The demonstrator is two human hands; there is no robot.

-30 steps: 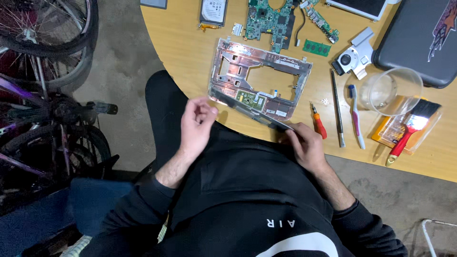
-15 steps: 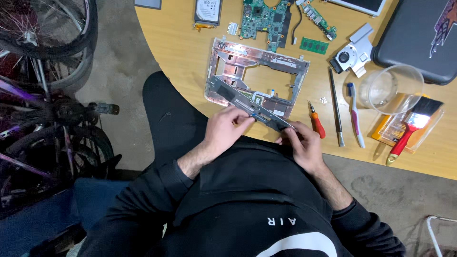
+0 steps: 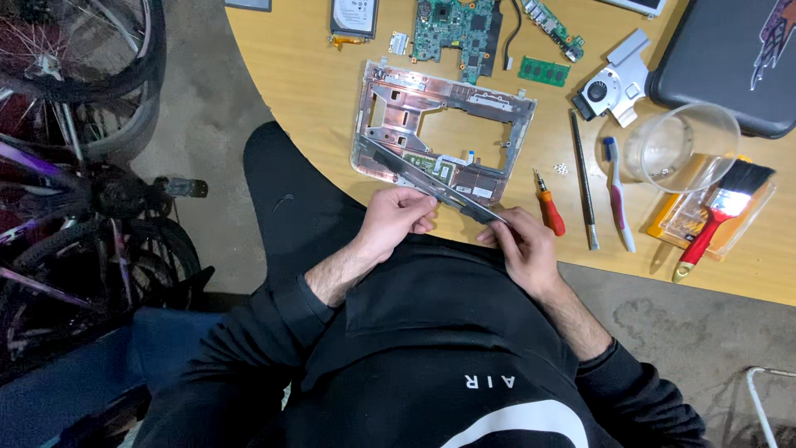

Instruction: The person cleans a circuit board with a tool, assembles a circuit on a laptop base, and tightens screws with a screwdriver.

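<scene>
left hand (image 3: pixel 396 217): my fingers are pinched shut on the near side of a long thin grey strip (image 3: pixel 431 181), around its middle.
right hand (image 3: pixel 521 242): closed on the strip's right end, fingertips gripping, palm down at the bench edge.
strip: runs diagonally from the lower left corner of the laptop frame (image 3: pixel 444 133) down to my right hand. It lies across the frame's front edge; whether it is still clipped on I can't tell.
frame: bare metal-lined shell, flat on the bench (image 3: pixel 307 83), big cutouts open, ribbon cable and a small board still in its front section.
done so far, by the look of it: green main board (image 3: pixel 456 29), memory stick (image 3: pixel 544 71), fan with bracket (image 3: pixel 612 83), drive (image 3: pixel 355 15) and a narrow side board (image 3: pixel 551 25) all lie apart beyond the frame.
left: the strip in my hands, plus whatever stays in the frame's front section.
tools: red-handled screwdriver (image 3: pixel 548 211), dark rod-like tool (image 3: pixel 583 178), toothbrush (image 3: pixel 618 192), paintbrush (image 3: pixel 718 217) on an orange case, clear bowl (image 3: pixel 681 145), all right of the frame. Loose screws (image 3: pixel 561 169) just beside the rod.
edges: curved bench edge sits right under both hands; the strip's right end overhangs toward my lap.
room: bare bench left of the frame; right side crowded. Bicycle wheels (image 3: pixel 75 75) on the floor well left, clear of my elbows.
</scene>
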